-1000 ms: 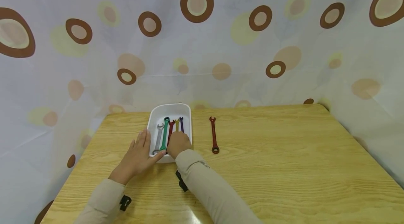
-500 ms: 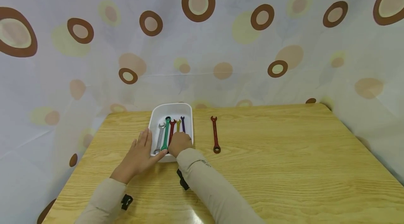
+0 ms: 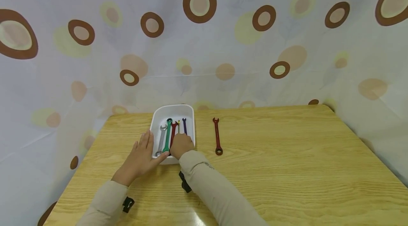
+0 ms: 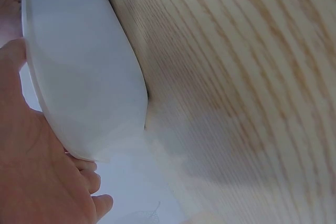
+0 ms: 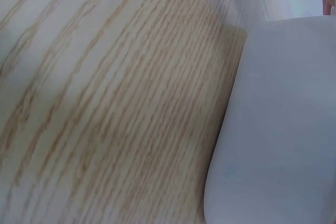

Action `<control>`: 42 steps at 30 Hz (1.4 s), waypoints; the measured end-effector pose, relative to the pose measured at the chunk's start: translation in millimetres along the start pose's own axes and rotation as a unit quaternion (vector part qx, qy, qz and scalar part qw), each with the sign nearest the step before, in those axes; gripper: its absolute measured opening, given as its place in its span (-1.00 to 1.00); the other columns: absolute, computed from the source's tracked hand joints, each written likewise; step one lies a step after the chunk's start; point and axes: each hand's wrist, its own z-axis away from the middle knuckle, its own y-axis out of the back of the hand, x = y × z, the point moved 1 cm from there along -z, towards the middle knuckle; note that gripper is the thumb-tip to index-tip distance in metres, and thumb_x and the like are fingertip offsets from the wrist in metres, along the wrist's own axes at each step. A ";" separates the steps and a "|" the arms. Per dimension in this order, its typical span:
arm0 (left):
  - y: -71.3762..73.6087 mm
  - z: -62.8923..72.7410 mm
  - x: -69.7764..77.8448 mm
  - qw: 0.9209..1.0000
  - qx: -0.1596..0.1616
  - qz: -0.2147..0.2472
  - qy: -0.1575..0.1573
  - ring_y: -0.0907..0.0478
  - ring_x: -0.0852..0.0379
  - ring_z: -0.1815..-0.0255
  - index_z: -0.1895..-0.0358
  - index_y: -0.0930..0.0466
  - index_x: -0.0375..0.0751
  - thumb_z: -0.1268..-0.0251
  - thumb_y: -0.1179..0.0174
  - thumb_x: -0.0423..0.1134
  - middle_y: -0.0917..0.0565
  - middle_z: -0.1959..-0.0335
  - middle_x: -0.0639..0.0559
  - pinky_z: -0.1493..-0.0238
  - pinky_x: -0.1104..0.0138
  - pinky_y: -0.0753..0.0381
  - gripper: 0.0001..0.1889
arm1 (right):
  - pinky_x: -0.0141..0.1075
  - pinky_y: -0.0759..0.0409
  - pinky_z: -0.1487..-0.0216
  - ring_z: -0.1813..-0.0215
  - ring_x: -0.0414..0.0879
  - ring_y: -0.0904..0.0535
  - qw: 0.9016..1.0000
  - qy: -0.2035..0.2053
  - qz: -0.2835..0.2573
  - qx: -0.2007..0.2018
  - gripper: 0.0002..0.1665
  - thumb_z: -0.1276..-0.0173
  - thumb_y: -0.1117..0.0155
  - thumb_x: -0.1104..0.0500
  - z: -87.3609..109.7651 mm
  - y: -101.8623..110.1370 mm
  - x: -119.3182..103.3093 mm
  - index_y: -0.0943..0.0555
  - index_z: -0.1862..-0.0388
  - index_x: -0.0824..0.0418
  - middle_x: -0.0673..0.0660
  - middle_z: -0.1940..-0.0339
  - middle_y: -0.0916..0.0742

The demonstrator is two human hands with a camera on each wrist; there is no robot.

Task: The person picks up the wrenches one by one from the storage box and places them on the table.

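Note:
A white plastic tray (image 3: 170, 160) stands on the table, its outer wall filling much of both wrist views. My left hand (image 3: 139, 157) rests spread at its front left corner, fingers straight along the left side and thumb on the front rim. My right hand (image 3: 181, 145) reaches into the tray, fingers curled, pinching a yellow wrench (image 3: 179, 126) whose head sticks out beyond the knuckles; its lower part is hidden. Left of it lie a red wrench (image 3: 173, 132), a green wrench (image 3: 167, 135) and a silver wrench (image 3: 161, 139). To its right is a purple wrench (image 3: 185, 125).
Another red wrench (image 3: 217, 136) lies on the wooden table (image 3: 287, 162), a little right of the tray. A patterned cloth (image 3: 223, 56) hangs behind the table, close to the tray's far end.
The yellow wrench has turned in my right hand, so its open head now shows edge-on and narrow. My left hand and the tray hold still.

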 end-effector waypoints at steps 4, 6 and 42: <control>-0.1 0.1 -0.4 1.000 0.001 0.000 0.001 0.16 -0.37 -0.50 -0.44 0.16 -0.58 -0.31 0.10 0.36 0.12 -0.50 -0.43 -0.41 -0.21 0.10 0.06 | -0.22 -0.63 0.48 0.40 0.01 -0.67 1.000 -0.006 -0.006 -0.005 -0.80 -0.25 -0.31 0.12 2.0 3.3 -1.3 -0.67 0.37 0.27 0.15 0.49 -0.71; 0.0 0.0 -0.2 1.000 0.000 0.001 0.001 0.16 -0.38 -0.50 -0.44 0.16 -0.58 -0.31 0.09 0.36 0.13 -0.50 -0.43 -0.41 -0.21 0.10 0.06 | -0.22 -0.64 0.47 0.38 0.01 -0.67 1.000 -0.008 -0.005 -0.006 -0.80 -0.25 -0.31 0.12 2.8 4.9 -1.8 -0.67 0.36 0.27 0.15 0.47 -0.71; 4.2 2.2 3.0 1.000 -0.004 -0.006 -0.004 0.15 -0.39 -0.49 -0.44 0.15 -0.59 -0.34 0.14 0.37 0.14 -0.50 -0.45 -0.41 -0.21 0.10 0.05 | -0.44 -0.53 0.61 0.77 -0.23 -0.47 0.934 -0.062 -0.324 -0.136 -0.94 -0.19 -0.20 0.36 -0.3 34.4 5.0 -0.52 0.45 0.36 0.06 0.74 -0.57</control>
